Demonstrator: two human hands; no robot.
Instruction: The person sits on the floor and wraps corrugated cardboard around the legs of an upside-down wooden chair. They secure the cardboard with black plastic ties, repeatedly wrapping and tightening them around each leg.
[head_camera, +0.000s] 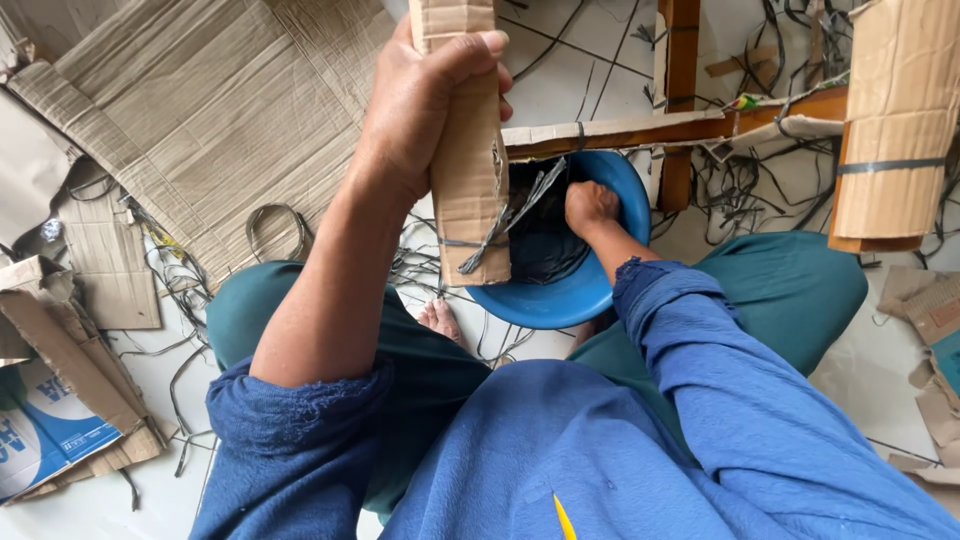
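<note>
White tiled floor (590, 60) littered with flattened cardboard sheets (210, 110) and dark strapping scraps; I am sitting over it all.
I am gripping a tall cardboard strip (465, 150) upright in my left hand (415, 105), while my right hand (590, 207) is closing into a fist inside the blue bowl (610, 180) between my knees, digging among dark tangled strips (545, 235); keeping the cardboard steady seems wise.

The left hand (415, 105) is wrapped tight around a tall piece of folded cardboard (465, 170), holding it up. The right hand (590, 207) is a fist down inside a blue bowl (560, 295) full of dark strips (535, 235). Flat cardboard sheets (200, 110) lie on the floor (80, 510).
</note>
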